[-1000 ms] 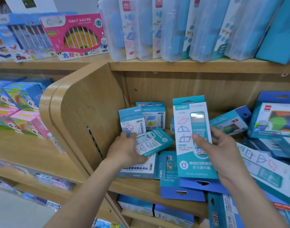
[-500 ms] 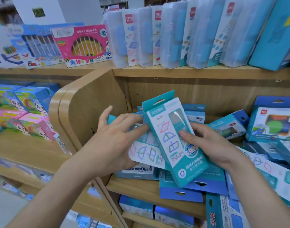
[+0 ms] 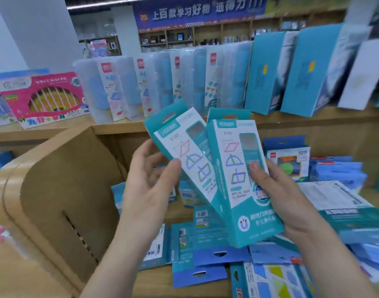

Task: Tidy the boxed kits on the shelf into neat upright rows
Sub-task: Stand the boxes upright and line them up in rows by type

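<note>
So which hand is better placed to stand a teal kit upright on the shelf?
Right, probably: right hand grips a nearly upright teal kit; left hand only pinches the tilted kit.

Shop interior; motion blur throughout. White wall (image 3: 33,35) at 10 o'clock. Bright ceiling light strip (image 3: 102,5) at 11, running toward 12. Blue banner (image 3: 197,11) with white characters at 12. Beneath it, far wooden shelving (image 3: 180,37), contents too blurred to tell. Near wooden shelf (image 3: 313,120): light wood, board crossing from 9 to 3. Its curved end panel (image 3: 55,190) at 8 carries a vertical slot (image 3: 79,235).
</note>
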`<state>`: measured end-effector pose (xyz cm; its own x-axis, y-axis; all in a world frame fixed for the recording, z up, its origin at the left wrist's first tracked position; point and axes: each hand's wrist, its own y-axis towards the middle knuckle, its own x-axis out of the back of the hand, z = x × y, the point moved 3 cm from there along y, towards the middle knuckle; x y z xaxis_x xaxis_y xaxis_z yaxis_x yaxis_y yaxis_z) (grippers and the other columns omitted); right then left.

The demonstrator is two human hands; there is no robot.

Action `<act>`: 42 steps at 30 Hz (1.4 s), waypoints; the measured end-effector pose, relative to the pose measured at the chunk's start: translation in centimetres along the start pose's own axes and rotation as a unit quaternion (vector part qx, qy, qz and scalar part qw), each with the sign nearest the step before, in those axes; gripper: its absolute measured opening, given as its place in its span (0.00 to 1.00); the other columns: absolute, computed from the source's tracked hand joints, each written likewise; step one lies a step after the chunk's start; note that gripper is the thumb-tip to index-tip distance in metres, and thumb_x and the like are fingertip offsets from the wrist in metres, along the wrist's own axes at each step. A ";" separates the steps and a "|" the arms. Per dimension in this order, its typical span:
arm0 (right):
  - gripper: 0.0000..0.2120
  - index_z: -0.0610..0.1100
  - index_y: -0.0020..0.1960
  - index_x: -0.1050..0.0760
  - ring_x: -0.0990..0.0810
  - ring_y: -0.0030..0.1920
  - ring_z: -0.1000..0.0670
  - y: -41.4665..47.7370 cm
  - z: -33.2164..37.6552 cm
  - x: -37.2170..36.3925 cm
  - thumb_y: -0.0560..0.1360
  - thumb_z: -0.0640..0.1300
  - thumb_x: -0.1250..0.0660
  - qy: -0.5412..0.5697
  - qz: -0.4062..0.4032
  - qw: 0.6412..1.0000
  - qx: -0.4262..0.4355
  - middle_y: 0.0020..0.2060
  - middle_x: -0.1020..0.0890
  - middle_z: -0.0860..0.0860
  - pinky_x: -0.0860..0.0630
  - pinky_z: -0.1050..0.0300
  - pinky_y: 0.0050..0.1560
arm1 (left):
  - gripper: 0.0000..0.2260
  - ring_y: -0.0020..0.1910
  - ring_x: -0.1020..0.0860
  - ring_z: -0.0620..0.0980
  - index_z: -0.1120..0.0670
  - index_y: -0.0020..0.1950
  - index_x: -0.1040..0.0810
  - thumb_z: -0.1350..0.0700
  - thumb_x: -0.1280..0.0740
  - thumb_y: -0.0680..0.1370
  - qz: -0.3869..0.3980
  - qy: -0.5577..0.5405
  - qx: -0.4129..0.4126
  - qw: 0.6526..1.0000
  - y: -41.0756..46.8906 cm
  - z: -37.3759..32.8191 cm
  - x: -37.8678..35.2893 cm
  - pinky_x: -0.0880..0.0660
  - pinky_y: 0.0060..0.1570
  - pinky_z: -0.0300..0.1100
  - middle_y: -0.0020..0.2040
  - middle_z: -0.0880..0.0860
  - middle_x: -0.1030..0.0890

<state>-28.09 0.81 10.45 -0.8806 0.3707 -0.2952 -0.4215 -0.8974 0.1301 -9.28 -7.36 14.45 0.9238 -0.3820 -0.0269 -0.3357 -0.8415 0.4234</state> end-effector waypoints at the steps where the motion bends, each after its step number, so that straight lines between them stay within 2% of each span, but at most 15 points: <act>1: 0.15 0.51 0.51 0.20 0.15 0.39 0.45 -0.5 0.5 0.5 0.66 0.55 0.33 -0.016 -0.010 1.000 0.011 0.45 0.14 0.46 0.19 0.52 0.34 | 0.21 0.49 0.18 0.46 0.50 0.64 0.31 0.51 0.35 0.71 0.042 -0.026 0.027 0.998 -0.3 0.3 -1.7 0.20 0.43 0.40 0.52 0.50 0.17; 4: 0.15 0.53 0.54 0.22 0.15 0.40 0.48 -2.0 2.0 2.6 0.68 0.53 0.35 -0.063 -0.038 0.997 0.033 0.44 0.14 0.50 0.19 0.54 0.33 | 0.13 0.43 0.16 0.52 0.51 0.60 0.32 0.54 0.36 0.76 0.105 -0.023 0.040 0.993 -0.8 0.8 -5.6 0.20 0.35 0.44 0.45 0.52 0.15; 6: 0.15 0.55 0.56 0.23 0.15 0.44 0.50 -3.1 3.2 4.3 0.71 0.54 0.37 -0.121 -0.040 0.990 0.055 0.46 0.14 0.53 0.19 0.56 0.37 | 0.11 0.44 0.16 0.51 0.48 0.59 0.32 0.55 0.36 0.78 0.135 -0.008 0.029 0.990 -1.1 0.8 -7.9 0.19 0.40 0.50 0.46 0.51 0.15; 9: 0.14 0.54 0.57 0.23 0.16 0.47 0.51 -4.2 4.3 6.7 0.73 0.53 0.38 -0.171 -0.042 0.981 0.080 0.48 0.15 0.54 0.20 0.58 0.41 | 0.13 0.48 0.17 0.48 0.45 0.59 0.32 0.51 0.36 0.75 0.198 -0.003 0.010 0.980 -1.6 0.5 -10.7 0.20 0.45 0.51 0.51 0.48 0.16; 13: 0.14 0.51 0.56 0.22 0.16 0.48 0.51 -5.3 6.0 11.4 0.74 0.52 0.39 -0.196 -0.073 0.971 0.113 0.49 0.15 0.52 0.20 0.54 0.46 | 0.14 0.51 0.18 0.50 0.45 0.59 0.31 0.49 0.35 0.74 0.279 -0.019 0.013 0.960 -2.6 -0.1 -15.9 0.20 0.45 0.49 0.54 0.49 0.17; 15: 0.14 0.50 0.54 0.21 0.17 0.48 0.49 -5.9 6.9 14.1 0.73 0.52 0.39 -0.188 -0.080 0.972 0.119 0.48 0.15 0.50 0.20 0.52 0.47 | 0.17 0.51 0.18 0.49 0.43 0.58 0.31 0.45 0.30 0.72 0.298 -0.004 0.005 0.954 -3.1 -0.6 -19.0 0.20 0.45 0.50 0.54 0.46 0.17; 17: 0.14 0.50 0.55 0.22 0.17 0.49 0.47 -6.8 8.1 16.9 0.74 0.51 0.39 -0.177 -0.079 0.972 0.133 0.49 0.15 0.49 0.21 0.51 0.47 | 0.24 0.52 0.19 0.45 0.41 0.57 0.32 0.40 0.26 0.67 0.294 0.031 -0.022 0.955 -3.6 -1.0 -22.6 0.21 0.48 0.51 0.54 0.42 0.18; 21: 0.17 0.50 0.62 0.26 0.17 0.52 0.49 -8.5 10.5 23.3 0.74 0.46 0.38 -0.157 -0.071 0.972 0.162 0.54 0.17 0.50 0.19 0.55 0.47 | 0.29 0.52 0.22 0.36 0.42 0.56 0.34 0.35 0.28 0.61 0.259 0.115 -0.044 0.958 -4.5 -1.9 -30.2 0.22 0.51 0.47 0.54 0.36 0.20; 25: 0.20 0.53 0.65 0.29 0.19 0.56 0.52 -9.0 10.8 29.5 0.74 0.46 0.36 -0.185 -0.088 0.964 0.171 0.57 0.18 0.54 0.21 0.54 0.52 | 0.24 0.52 0.21 0.39 0.42 0.56 0.30 0.39 0.26 0.64 0.230 0.181 -0.045 0.955 -4.0 -1.2 -36.9 0.23 0.52 0.47 0.53 0.38 0.20; 28: 0.21 0.55 0.66 0.29 0.20 0.57 0.54 -8.8 10.1 33.4 0.73 0.50 0.34 -0.211 -0.107 0.961 0.140 0.58 0.19 0.57 0.21 0.50 0.54 | 0.23 0.48 0.20 0.37 0.43 0.55 0.26 0.44 0.24 0.63 0.250 0.156 -0.010 0.956 -3.8 0.9 -40.5 0.21 0.50 0.47 0.50 0.38 0.18; 30: 0.19 0.56 0.64 0.28 0.20 0.55 0.59 -8.6 10.0 35.5 0.73 0.50 0.34 -0.236 -0.126 0.955 0.129 0.55 0.19 0.61 0.21 0.54 0.53 | 0.22 0.47 0.20 0.37 0.45 0.55 0.25 0.49 0.22 0.64 0.254 0.133 0.008 0.958 -3.8 2.2 -42.4 0.21 0.49 0.43 0.50 0.40 0.17; 32: 0.17 0.58 0.62 0.27 0.21 0.54 0.61 -8.3 10.1 37.2 0.74 0.49 0.33 -0.282 -0.161 0.937 0.129 0.53 0.19 0.65 0.23 0.62 0.50 | 0.22 0.47 0.20 0.34 0.46 0.55 0.25 0.53 0.21 0.65 0.249 0.128 0.005 0.960 -3.8 3.0 -44.1 0.24 0.46 0.33 0.50 0.40 0.17; 35: 0.18 0.62 0.64 0.30 0.25 0.53 0.58 -7.8 10.0 39.5 0.75 0.50 0.34 -0.394 -0.224 0.882 0.126 0.54 0.22 0.59 0.25 0.57 0.51 | 0.22 0.46 0.22 0.30 0.43 0.55 0.27 0.52 0.21 0.66 0.242 0.158 -0.007 0.957 -3.3 3.9 -45.9 0.28 0.40 0.24 0.49 0.37 0.19; 39: 0.27 0.60 0.71 0.38 0.26 0.51 0.57 -7.8 9.7 41.6 0.76 0.45 0.34 -0.409 -0.282 0.860 0.117 0.53 0.28 0.54 0.30 0.66 0.45 | 0.20 0.44 0.24 0.28 0.41 0.51 0.27 0.53 0.21 0.65 0.226 0.207 0.000 0.952 -1.7 6.1 -46.9 0.28 0.39 0.24 0.45 0.36 0.20; 42: 0.30 0.62 0.72 0.41 0.27 0.54 0.56 -8.3 9.4 42.7 0.77 0.42 0.34 -0.413 -0.291 0.856 0.107 0.56 0.31 0.53 0.30 0.67 0.47 | 0.20 0.46 0.21 0.36 0.44 0.50 0.25 0.56 0.21 0.64 0.207 0.211 0.049 0.954 -0.6 8.8 -47.8 0.25 0.44 0.32 0.48 0.40 0.18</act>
<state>-64.28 26.34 5.70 -0.3235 0.8620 0.3903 -0.7931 -0.4720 0.3849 -54.84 8.02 7.50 0.6934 -0.5188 0.5000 -0.6842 -0.6918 0.2310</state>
